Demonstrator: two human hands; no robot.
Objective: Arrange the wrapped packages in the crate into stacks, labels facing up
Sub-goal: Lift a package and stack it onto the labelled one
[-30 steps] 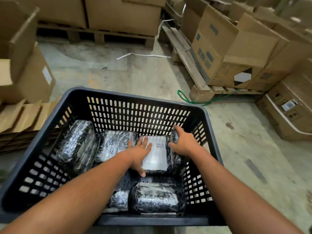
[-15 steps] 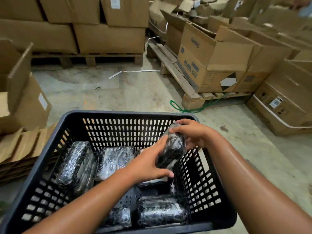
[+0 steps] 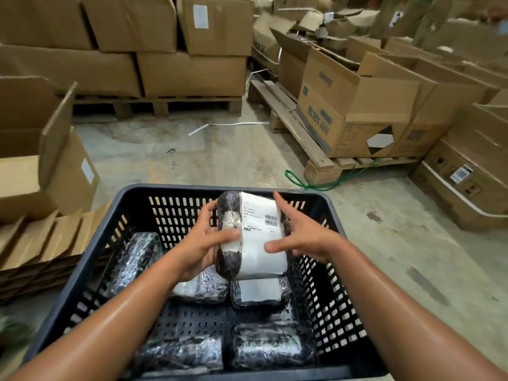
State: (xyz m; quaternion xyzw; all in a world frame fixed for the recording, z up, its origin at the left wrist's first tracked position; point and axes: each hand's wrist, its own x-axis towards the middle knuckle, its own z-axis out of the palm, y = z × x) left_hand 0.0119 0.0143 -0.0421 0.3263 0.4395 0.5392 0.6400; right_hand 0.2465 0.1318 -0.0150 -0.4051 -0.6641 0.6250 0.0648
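A dark perforated plastic crate (image 3: 324, 273) stands on the floor in front of me. Above it I hold a black plastic-wrapped package (image 3: 251, 235) with its white label turned toward me. My left hand (image 3: 204, 244) grips its left side. My right hand (image 3: 302, 239) touches its right side with fingers spread. Under it lies a package with its label up (image 3: 259, 292). Beside that is a shiny package (image 3: 203, 287). Another leans at the left wall (image 3: 134, 259). Two lie at the near wall (image 3: 178, 353) (image 3: 270, 346).
Cardboard boxes on wooden pallets (image 3: 316, 149) stand at the right and at the back (image 3: 189, 72). An open box (image 3: 46, 166) and flattened cardboard (image 3: 38, 243) lie to the left. A green strap (image 3: 297, 180) trails on the concrete floor beyond the crate.
Both hands lifted a package out of the crate's right side and turned it. Its white label now faces me, and the package sits higher above the crate.
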